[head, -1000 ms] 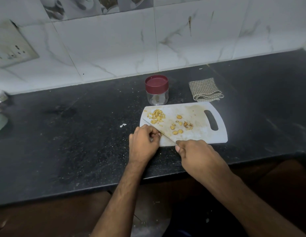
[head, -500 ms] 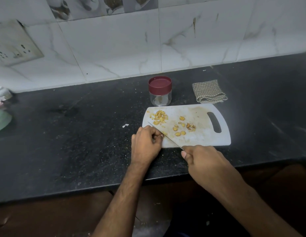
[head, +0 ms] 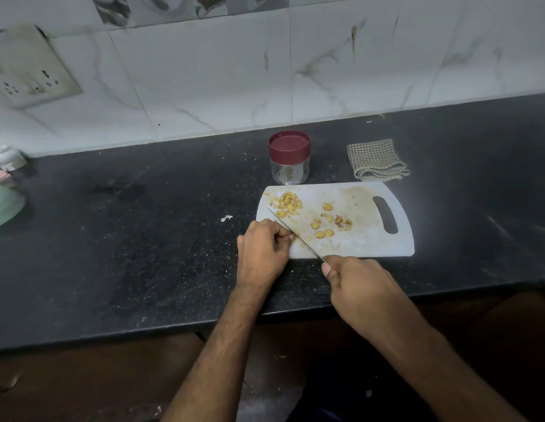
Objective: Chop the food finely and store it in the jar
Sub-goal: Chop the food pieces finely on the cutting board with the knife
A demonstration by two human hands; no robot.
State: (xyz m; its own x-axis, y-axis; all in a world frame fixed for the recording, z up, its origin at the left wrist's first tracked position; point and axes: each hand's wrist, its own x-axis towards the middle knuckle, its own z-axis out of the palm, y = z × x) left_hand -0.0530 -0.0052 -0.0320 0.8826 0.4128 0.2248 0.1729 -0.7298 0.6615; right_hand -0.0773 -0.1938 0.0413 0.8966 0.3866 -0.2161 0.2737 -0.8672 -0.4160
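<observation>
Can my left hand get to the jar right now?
Probably yes: the jar stands beyond the cutting board, nothing between, but the left hand would first drop the piece it pinches.

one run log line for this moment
phase: chopping | right hand: grips knife | left hand: fingers curled beside blade on cutting board | jar: lid on

A white chopping board [head: 368,242], stained brownish and strewn with yellow chopped food [head: 288,204], lies on a black, white-flecked tabletop [head: 143,254] at centre frame. Behind it stand a clear jar [head: 289,170] with a maroon lid [head: 288,145], a beige-and-brown checked cloth [head: 376,159] and white grey-veined marble-pattern wall tiles [head: 219,77].
</observation>
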